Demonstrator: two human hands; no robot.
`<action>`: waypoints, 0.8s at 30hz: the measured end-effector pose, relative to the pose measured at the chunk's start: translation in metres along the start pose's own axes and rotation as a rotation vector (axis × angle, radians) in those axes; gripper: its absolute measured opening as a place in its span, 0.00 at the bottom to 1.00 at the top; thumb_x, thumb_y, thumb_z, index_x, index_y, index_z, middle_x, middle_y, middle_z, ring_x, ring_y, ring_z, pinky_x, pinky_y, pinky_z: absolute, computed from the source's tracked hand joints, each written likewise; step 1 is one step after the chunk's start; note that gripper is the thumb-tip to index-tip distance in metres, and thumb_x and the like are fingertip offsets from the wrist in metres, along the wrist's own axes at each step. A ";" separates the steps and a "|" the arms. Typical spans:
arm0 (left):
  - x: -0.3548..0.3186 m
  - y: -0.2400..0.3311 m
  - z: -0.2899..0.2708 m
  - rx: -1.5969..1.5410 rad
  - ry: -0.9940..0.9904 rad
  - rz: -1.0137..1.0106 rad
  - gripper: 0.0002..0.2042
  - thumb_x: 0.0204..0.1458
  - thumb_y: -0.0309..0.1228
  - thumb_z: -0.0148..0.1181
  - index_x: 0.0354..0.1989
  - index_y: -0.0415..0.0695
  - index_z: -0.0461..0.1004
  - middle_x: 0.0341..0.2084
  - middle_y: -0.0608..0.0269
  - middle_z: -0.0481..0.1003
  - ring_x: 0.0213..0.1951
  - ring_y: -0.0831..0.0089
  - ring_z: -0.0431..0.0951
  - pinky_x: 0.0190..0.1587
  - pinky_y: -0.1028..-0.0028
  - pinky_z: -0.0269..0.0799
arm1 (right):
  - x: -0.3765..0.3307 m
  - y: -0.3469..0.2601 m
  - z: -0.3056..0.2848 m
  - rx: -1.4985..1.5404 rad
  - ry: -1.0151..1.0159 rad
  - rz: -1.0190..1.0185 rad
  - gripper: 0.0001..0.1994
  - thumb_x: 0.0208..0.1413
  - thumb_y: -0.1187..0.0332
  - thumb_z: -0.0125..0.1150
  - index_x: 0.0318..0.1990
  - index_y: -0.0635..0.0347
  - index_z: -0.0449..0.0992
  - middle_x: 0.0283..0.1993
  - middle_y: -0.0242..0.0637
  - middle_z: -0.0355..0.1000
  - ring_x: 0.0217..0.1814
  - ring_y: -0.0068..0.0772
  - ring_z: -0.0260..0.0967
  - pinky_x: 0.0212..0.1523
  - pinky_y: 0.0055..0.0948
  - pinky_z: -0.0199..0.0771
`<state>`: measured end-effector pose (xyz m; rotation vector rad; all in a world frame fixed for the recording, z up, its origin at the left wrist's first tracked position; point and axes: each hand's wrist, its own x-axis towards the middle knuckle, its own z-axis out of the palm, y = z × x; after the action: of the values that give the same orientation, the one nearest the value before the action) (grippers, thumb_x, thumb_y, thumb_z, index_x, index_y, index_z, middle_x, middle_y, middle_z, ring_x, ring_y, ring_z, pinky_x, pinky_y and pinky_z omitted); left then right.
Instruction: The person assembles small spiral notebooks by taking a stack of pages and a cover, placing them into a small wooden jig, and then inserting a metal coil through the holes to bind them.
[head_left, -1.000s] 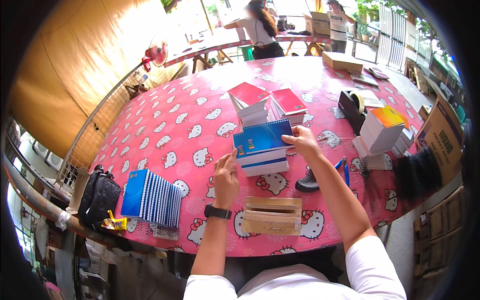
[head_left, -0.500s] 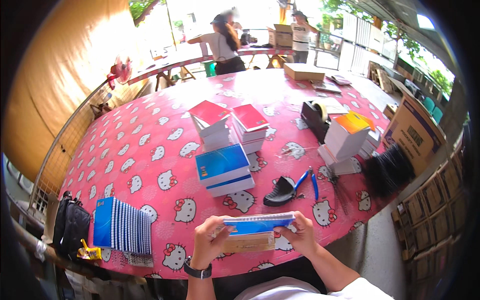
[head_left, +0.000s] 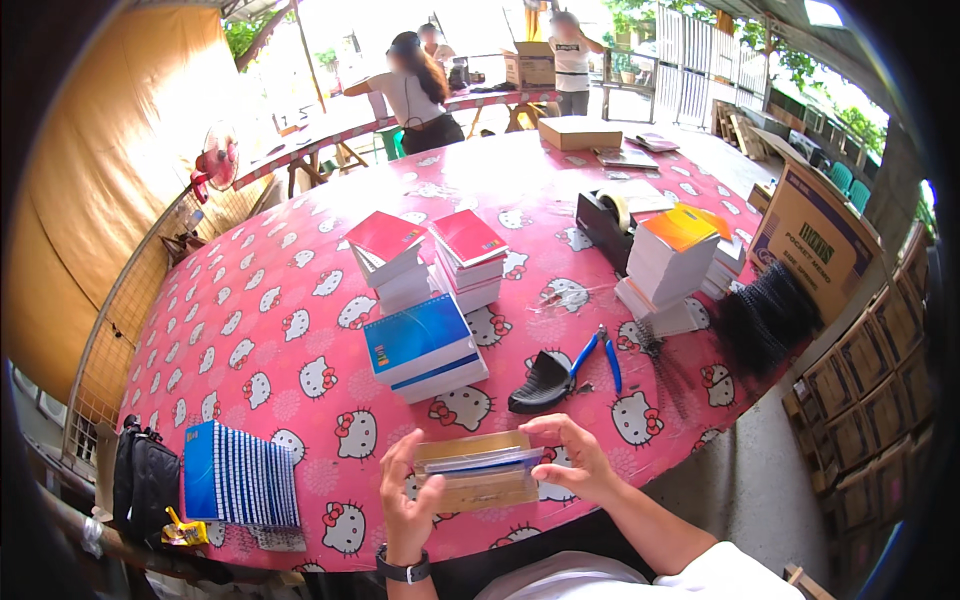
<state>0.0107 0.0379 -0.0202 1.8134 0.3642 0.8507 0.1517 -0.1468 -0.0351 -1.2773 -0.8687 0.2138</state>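
Observation:
A thin blue notebook (head_left: 490,463) shows edge-on, seated in or against a brown block-like holder (head_left: 487,492) at the table's near edge. My left hand (head_left: 408,500) is at its left end, thumb and fingers spread apart around it. At the right end my right hand (head_left: 580,462) has its thumb and forefinger apart. Whether any fingertip still touches the notebook is hard to see. Just beyond lie a black tray-like piece (head_left: 540,384) and blue-handled pliers (head_left: 600,360). A row of blue coil-bound notebooks (head_left: 240,478) stands to the left.
Stacks of blue notebooks (head_left: 420,342), red notebooks (head_left: 468,240) and orange-covered ones (head_left: 680,232) stand on the pink tablecloth (head_left: 290,380). A tape dispenser (head_left: 603,225), black coils (head_left: 765,315) and a carton (head_left: 815,240) are rightward. A black bag (head_left: 145,475) sits at left; people (head_left: 415,95) work beyond.
The notebook has gone from being held with its blue cover showing to edge-on at the brown holder. My fingers have spread from their pinch. The whole view has shifted slightly.

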 end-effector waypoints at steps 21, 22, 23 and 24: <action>-0.008 -0.021 0.027 0.184 0.107 -0.077 0.20 0.60 0.36 0.46 0.56 0.39 0.70 0.61 0.51 0.63 0.65 0.53 0.55 0.66 0.57 0.47 | 0.007 0.046 -0.185 -1.556 0.363 0.305 0.15 0.51 0.61 0.63 0.42 0.61 0.74 0.45 0.43 0.72 0.51 0.49 0.65 0.51 0.42 0.66; -0.009 -0.021 0.026 0.190 0.114 -0.067 0.21 0.59 0.37 0.48 0.57 0.40 0.69 0.62 0.52 0.63 0.66 0.53 0.54 0.66 0.57 0.47 | 0.011 0.047 -0.186 -1.470 0.340 0.300 0.14 0.51 0.61 0.63 0.40 0.61 0.74 0.43 0.43 0.73 0.49 0.49 0.66 0.49 0.42 0.67; -0.009 -0.020 0.024 0.205 0.115 -0.055 0.22 0.58 0.37 0.49 0.58 0.40 0.68 0.62 0.52 0.62 0.66 0.52 0.53 0.66 0.56 0.46 | 0.014 0.049 -0.187 -1.377 0.322 0.301 0.13 0.52 0.62 0.62 0.38 0.62 0.74 0.41 0.44 0.73 0.47 0.49 0.68 0.47 0.42 0.68; -0.012 -0.019 0.024 0.272 0.145 -0.005 0.23 0.56 0.38 0.51 0.59 0.41 0.67 0.62 0.52 0.62 0.66 0.51 0.52 0.67 0.55 0.45 | 0.014 0.050 -0.190 -1.315 0.345 0.247 0.12 0.52 0.63 0.62 0.36 0.62 0.74 0.38 0.45 0.73 0.45 0.51 0.68 0.45 0.42 0.68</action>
<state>0.0220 0.0217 -0.0463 2.0030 0.6018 0.9695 0.3032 -0.2640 -0.0794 -2.5460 -0.4943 -0.4732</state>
